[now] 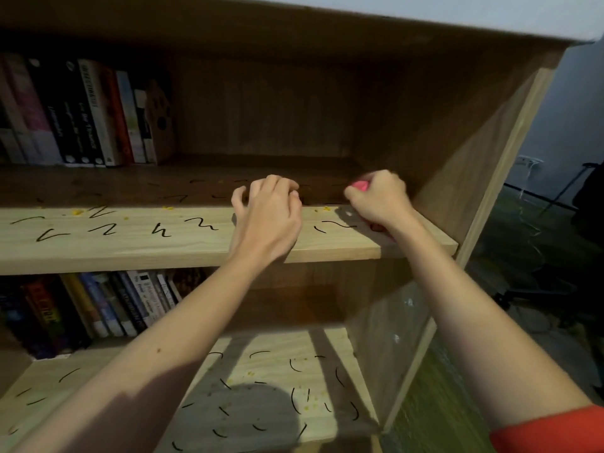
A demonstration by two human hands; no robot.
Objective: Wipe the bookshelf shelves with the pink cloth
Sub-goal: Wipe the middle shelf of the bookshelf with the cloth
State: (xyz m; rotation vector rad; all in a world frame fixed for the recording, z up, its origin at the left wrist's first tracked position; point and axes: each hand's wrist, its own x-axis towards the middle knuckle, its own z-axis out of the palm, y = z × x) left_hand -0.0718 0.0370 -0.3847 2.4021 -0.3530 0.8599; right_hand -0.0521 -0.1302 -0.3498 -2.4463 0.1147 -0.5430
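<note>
**Two bare hands on a marked bookshelf board, the right one bunching a pink cloth**

Seen from a head-worn camera looking down, both forearms reach to the upper shelf (130, 246) of a wooden bookshelf. The right hand (380, 202) sits near the shelf's right end, just beside the side panel (457, 165). Its fingers are curled tightly round the pink cloth (360, 185). A small tuft shows above the knuckles and a little more peeks out under the wrist, against the board.

The left hand (269, 214) rests mid-shelf with its fingers loosely bent and their tips on the wood. It grasps nothing.

Black squiggles (105, 228) and yellow crumbs (77, 211) dot the upper shelf, and the lower shelf (277, 367) carries similar marks. Rows of books (91, 112) stand at the far left of both levels.

The cloth looks soft, light and limp, and it wads up easily inside a fist. It would probably wipe better spread flat under the palm and pressed down. It is not fragile, but loose crumbs may scatter, and the squiggles may call for firmer rubbing.
</note>
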